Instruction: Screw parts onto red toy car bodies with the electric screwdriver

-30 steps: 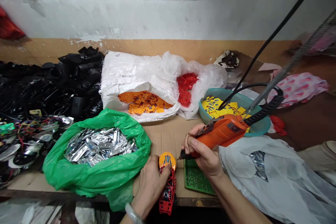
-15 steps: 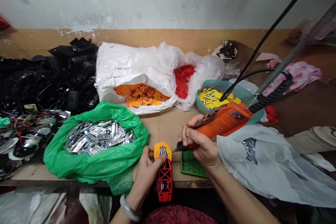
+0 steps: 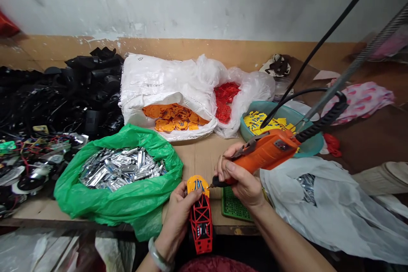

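Observation:
My left hand, with a pale bangle at the wrist, grips a toy car body near the table's front edge. The toy has a red lattice frame and a rounded orange piece at its far end, where my left thumb presses. My right hand is wrapped round an orange electric screwdriver that points left. Its bit tip meets the right side of the orange piece. A green perforated tray lies partly under my right hand.
A green bag of metal parts sits left; black parts and wired parts lie beyond. White sacks hold orange and red pieces. A teal basin holds yellow pieces. White plastic covers the right. A cable and spring hang overhead.
The view has shifted slightly. The screwdriver has moved a little left relative to the toy, bringing its bit onto the orange piece. Both hands keep their grips.

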Demonstrator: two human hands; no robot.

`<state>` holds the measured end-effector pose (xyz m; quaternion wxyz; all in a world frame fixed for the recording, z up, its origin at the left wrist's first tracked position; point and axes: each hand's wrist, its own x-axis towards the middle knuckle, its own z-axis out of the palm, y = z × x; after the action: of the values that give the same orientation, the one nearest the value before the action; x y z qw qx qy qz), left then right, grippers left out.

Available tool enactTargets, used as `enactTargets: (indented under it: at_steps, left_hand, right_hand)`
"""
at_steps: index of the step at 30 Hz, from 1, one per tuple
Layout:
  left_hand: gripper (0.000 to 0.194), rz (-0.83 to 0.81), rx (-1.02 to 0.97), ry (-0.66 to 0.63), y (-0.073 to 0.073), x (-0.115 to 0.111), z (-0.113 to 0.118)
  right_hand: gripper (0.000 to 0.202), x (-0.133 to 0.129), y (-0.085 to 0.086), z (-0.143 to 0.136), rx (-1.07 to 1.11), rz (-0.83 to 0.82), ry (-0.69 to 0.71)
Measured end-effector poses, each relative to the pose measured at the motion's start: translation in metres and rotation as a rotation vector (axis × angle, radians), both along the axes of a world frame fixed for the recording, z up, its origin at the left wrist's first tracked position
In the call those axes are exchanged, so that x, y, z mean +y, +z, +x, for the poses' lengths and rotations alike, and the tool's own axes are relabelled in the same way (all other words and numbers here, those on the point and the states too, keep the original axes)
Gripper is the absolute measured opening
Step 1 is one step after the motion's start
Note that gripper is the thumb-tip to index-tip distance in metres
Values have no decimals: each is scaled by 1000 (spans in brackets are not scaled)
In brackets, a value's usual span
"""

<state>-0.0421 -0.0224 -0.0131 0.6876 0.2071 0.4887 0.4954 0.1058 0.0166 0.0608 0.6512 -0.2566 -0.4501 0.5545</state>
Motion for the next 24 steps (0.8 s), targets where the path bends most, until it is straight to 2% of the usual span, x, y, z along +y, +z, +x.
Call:
enactTargets:
  at_steps: [14, 18, 24]
  left_hand:
    - [44, 42, 37, -27, 3, 1, 1]
    - [43, 54, 48, -10, 6, 2, 0]
    - [39, 80, 0, -57, 11, 3, -1]
  right_hand:
    - [18, 1, -7, -2, -9, 26, 47]
    - [16, 1, -5, -2, -17, 55, 51]
    - [16, 1, -1, -2, -37, 72, 88]
